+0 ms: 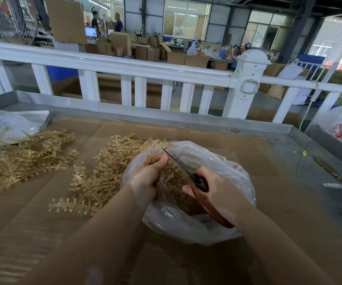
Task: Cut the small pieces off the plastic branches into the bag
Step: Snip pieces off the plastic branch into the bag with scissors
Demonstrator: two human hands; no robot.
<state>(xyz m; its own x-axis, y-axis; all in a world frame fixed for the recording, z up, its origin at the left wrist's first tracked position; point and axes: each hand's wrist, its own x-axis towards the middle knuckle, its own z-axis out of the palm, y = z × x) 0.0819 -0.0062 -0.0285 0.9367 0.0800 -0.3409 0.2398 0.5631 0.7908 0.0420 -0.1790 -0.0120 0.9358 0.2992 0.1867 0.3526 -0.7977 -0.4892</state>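
Gripped in the right hand (217, 188) is one pair of scissors (188, 173), fingers curled through the reddish handles, the blades pointing up and away over the clear plastic bag (186, 227). The blades look nearly closed, though the gap between them is too fine to judge. Over the bag's left rim, the left hand (147, 177) clenches one plastic branch (149, 156), whose amber tip sticks out above the fist, just beside the blade tip.

Inside the bag lies a thick bed of cut pieces (178, 182), far too many to count, so a good share of the work appears done.

Much appears left. Just left of the bag, touching its rim, sprawls a loose heap of uncut branches (96, 179), tangled beyond counting. Further left, well apart from the bag, lies a second pile (22, 159); whether it is cut or waiting cannot be told. That makes two heaps on the cardboard-covered table (248, 149).

Beyond the bag stands one white railing (124, 67), and past it a workshop of cardboard boxes (120, 41) where at least three people work.
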